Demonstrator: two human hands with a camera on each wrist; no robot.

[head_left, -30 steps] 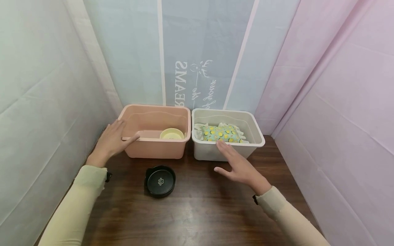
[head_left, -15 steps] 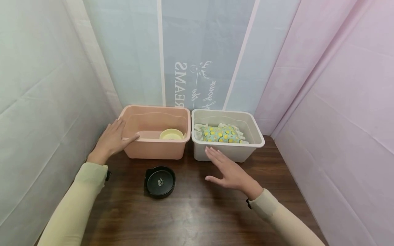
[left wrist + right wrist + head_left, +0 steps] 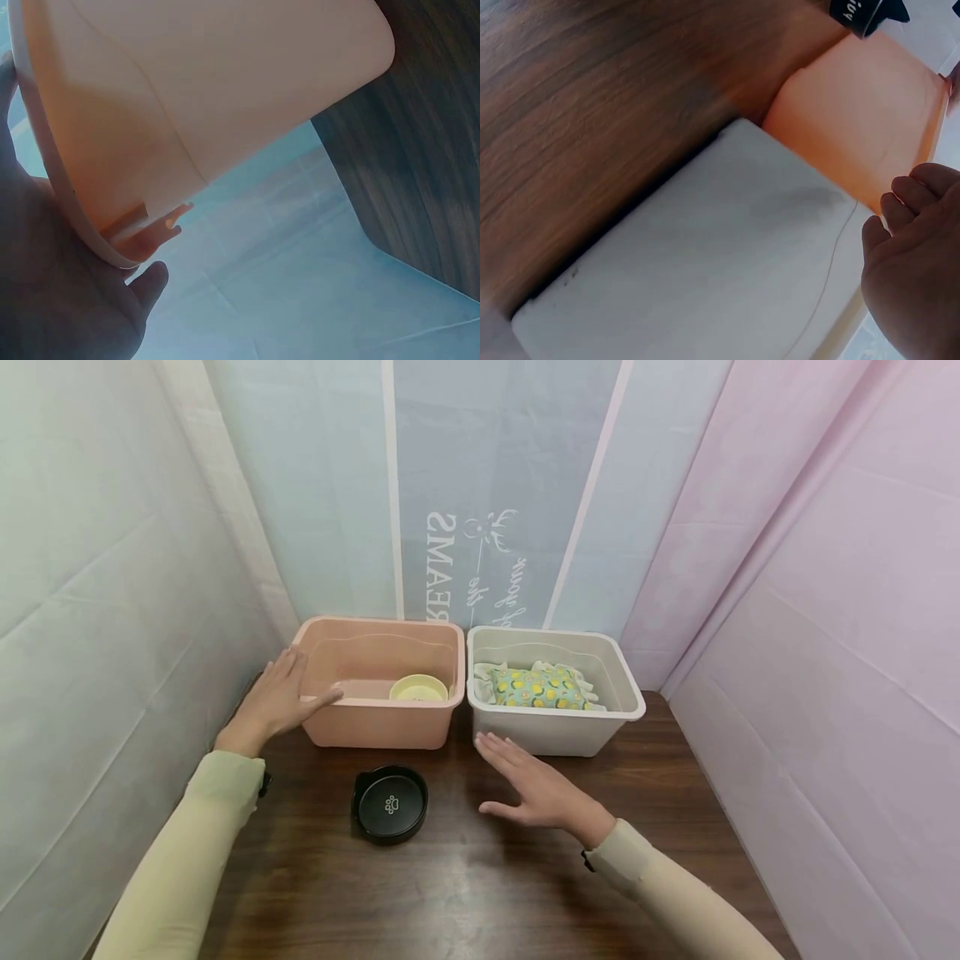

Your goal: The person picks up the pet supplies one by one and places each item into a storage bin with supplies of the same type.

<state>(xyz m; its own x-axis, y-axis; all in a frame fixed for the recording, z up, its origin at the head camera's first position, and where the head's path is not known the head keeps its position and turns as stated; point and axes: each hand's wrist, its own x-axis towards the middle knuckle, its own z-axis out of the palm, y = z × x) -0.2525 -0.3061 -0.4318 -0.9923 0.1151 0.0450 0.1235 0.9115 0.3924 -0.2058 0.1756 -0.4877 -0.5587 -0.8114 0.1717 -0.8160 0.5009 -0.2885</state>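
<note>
My left hand (image 3: pixel 272 700) touches the rim at the left front corner of a salmon-pink plastic bin (image 3: pixel 378 727), fingers extended and thumb spread. The left wrist view shows the palm against the bin's rim (image 3: pixel 56 169). Inside that bin, at its right end, lies a pale yellow bowl (image 3: pixel 418 687). My right hand (image 3: pixel 536 785) is held out in front of the light grey bin (image 3: pixel 555 735), fingers straight and holding nothing. A lemon-print cushion with white ruffles (image 3: pixel 542 688) lies in the grey bin. Between my hands a black bowl with a paw mark (image 3: pixel 391 805) sits on the table.
Both bins stand side by side at the back of the dark wood table (image 3: pixel 450 893). Behind them hangs a blue-grey curtain (image 3: pixel 502 460) with white lettering. Pale cloth walls (image 3: pixel 847 652) close off the left and right sides.
My right hand has moved left and toward me, away from the grey bin's front rim. The left hand stays at the pink bin's corner. The bowls and bins have hardly moved.
</note>
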